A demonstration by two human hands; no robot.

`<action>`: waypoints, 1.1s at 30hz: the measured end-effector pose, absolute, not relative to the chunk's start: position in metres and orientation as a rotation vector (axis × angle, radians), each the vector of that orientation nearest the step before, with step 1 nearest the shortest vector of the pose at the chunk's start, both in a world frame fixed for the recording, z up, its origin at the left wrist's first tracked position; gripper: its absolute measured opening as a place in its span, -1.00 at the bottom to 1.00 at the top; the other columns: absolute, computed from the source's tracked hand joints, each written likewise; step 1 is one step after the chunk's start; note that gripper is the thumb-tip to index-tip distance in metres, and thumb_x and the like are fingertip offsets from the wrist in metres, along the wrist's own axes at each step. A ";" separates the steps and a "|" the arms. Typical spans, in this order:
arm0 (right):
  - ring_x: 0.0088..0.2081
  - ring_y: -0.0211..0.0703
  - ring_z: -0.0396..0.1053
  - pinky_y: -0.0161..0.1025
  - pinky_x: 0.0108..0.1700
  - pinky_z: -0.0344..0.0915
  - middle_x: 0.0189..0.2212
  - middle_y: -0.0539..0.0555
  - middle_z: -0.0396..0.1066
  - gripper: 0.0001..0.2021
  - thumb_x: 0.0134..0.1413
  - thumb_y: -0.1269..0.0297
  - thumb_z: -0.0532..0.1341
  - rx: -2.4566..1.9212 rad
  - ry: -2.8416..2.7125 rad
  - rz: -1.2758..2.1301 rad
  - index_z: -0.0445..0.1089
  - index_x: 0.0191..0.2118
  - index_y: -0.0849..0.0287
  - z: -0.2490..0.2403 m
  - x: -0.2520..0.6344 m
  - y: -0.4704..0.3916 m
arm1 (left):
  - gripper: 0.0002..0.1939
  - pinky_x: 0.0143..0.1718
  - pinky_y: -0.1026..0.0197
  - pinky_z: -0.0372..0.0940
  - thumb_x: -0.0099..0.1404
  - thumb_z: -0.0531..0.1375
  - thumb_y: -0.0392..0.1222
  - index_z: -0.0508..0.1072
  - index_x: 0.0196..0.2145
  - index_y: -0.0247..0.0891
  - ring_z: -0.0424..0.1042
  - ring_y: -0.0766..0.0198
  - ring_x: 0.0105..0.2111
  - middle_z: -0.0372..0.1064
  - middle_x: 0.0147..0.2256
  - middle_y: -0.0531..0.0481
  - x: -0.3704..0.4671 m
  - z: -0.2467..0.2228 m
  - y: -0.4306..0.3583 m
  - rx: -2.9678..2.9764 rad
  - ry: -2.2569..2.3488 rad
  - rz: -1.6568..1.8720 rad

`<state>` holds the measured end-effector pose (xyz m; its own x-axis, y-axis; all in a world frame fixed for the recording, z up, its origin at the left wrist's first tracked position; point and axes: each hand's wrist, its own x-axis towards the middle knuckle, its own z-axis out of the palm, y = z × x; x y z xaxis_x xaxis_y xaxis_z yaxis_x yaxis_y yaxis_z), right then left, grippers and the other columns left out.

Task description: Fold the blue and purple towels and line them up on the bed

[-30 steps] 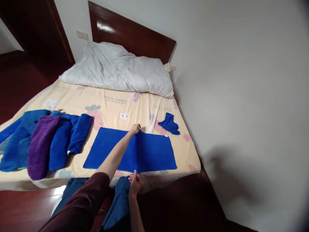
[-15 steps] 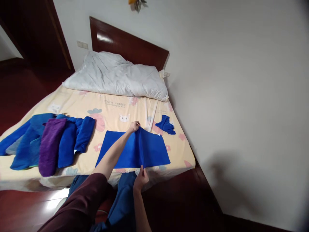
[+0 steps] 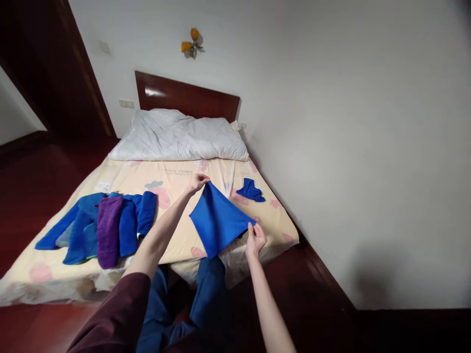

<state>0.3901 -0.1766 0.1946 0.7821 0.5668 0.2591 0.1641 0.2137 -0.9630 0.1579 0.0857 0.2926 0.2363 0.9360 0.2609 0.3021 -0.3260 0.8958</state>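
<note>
A plain blue cloth [image 3: 222, 218] is stretched between my hands over the front edge of the bed, lifted and folded over, one corner hanging down near my knees. My left hand [image 3: 199, 182] pinches its far corner. At the right corner, the fingers of my right hand [image 3: 255, 239] are closed on the cloth, nearer to me. A smaller crumpled blue cloth [image 3: 250, 190] lies on the sheet beyond my right hand. To the left of my left forearm rest several folded plush cloths, among them a purple one [image 3: 109, 230] and a blue one [image 3: 128, 228].
The bed's patterned cream sheet [image 3: 176, 189] spreads under the cloths. A pale grey quilt [image 3: 180, 139] lies folded against the dark wooden headboard [image 3: 191, 93]. A white wall [image 3: 349, 147] runs along the bed's right side. My legs [image 3: 211, 284] are at the front edge.
The blue cloth lay nearly flat with its middle pinched up; now it is raised and folded over. My right hand has moved right and farther away with its corner. The view has tilted up.
</note>
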 end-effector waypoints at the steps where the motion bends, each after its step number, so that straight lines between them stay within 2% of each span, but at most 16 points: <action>1: -0.15 0.05 0.55 -0.04 -0.02 0.49 -0.23 0.30 0.59 -0.35 -0.10 -0.27 0.38 -1.323 -0.660 0.275 0.52 -0.16 0.31 0.207 0.396 -0.171 | -0.64 -0.26 0.17 0.41 0.15 0.34 -0.02 0.63 -0.25 -0.40 0.52 0.16 -0.32 0.60 -0.30 -0.17 0.150 0.301 0.082 1.742 1.127 1.117; 6: -0.23 -0.10 0.49 -0.14 -0.09 0.46 -0.31 0.16 0.52 -0.44 -0.16 -0.13 0.47 -1.189 -0.797 0.262 0.44 -0.22 0.27 0.275 0.420 -0.140 | -0.43 -0.11 0.05 0.47 -0.15 0.54 0.03 0.63 -0.25 -0.42 0.55 0.13 -0.30 0.58 -0.38 -0.16 0.104 0.341 0.060 1.447 1.035 1.223; 9: -0.28 -0.13 0.49 -0.15 -0.14 0.46 -0.36 0.13 0.52 -0.40 -0.27 -0.10 0.53 -1.118 -0.867 0.373 0.46 -0.20 0.27 0.312 0.425 -0.121 | -0.27 0.01 -0.01 0.47 -0.26 0.59 0.07 0.61 -0.17 -0.44 0.58 0.07 -0.20 0.60 -0.29 -0.20 0.068 0.365 0.042 1.385 0.953 1.253; 13: -0.26 -0.11 0.52 -0.09 -0.08 0.47 -0.29 0.22 0.58 -0.43 -0.33 0.01 0.58 -1.040 -0.981 0.456 0.56 -0.19 0.30 0.352 0.417 -0.100 | -0.19 0.08 -0.04 0.44 -0.21 0.58 0.10 0.58 -0.06 -0.45 0.58 0.07 -0.13 0.60 -0.21 -0.23 0.022 0.393 0.022 1.415 0.927 1.288; 18: -0.24 -0.14 0.53 -0.07 -0.05 0.47 -0.27 0.26 0.60 -0.51 -0.28 0.15 0.58 -0.954 -1.049 0.485 0.60 -0.19 0.35 0.389 0.393 -0.082 | -0.28 0.04 0.02 0.45 -0.16 0.57 0.11 0.60 -0.11 -0.38 0.57 0.14 -0.19 0.59 -0.26 -0.14 -0.024 0.410 0.005 1.519 0.995 1.209; 23: -0.21 -0.13 0.55 -0.10 -0.03 0.50 -0.24 0.19 0.63 -0.55 -0.26 0.08 0.57 -0.954 -1.124 0.460 0.62 -0.23 0.25 0.409 0.372 -0.078 | -0.28 -0.07 0.13 0.45 -0.22 0.58 0.09 0.61 -0.12 -0.31 0.56 0.11 -0.17 0.60 -0.21 -0.15 -0.051 0.389 -0.025 1.524 1.084 0.744; 27: -0.20 -0.06 0.57 -0.10 -0.01 0.53 -0.24 0.14 0.64 -0.53 -0.29 -0.01 0.57 -0.986 -1.202 0.497 0.64 -0.25 0.17 0.415 0.360 -0.085 | -0.34 -0.14 0.18 0.42 -0.25 0.60 0.01 0.62 -0.17 -0.29 0.55 0.12 -0.21 0.60 -0.27 -0.09 -0.048 0.353 -0.057 1.365 1.054 0.409; 33: -0.15 0.01 0.58 -0.04 0.04 0.52 -0.23 0.14 0.64 -0.54 -0.28 -0.02 0.56 -0.979 -1.323 0.528 0.64 -0.23 0.16 0.421 0.359 -0.099 | -0.34 -0.28 0.27 0.36 -0.18 0.57 -0.21 0.58 -0.07 -0.30 0.47 0.30 -0.37 0.57 -0.33 -0.05 -0.028 0.321 -0.083 1.209 0.927 0.293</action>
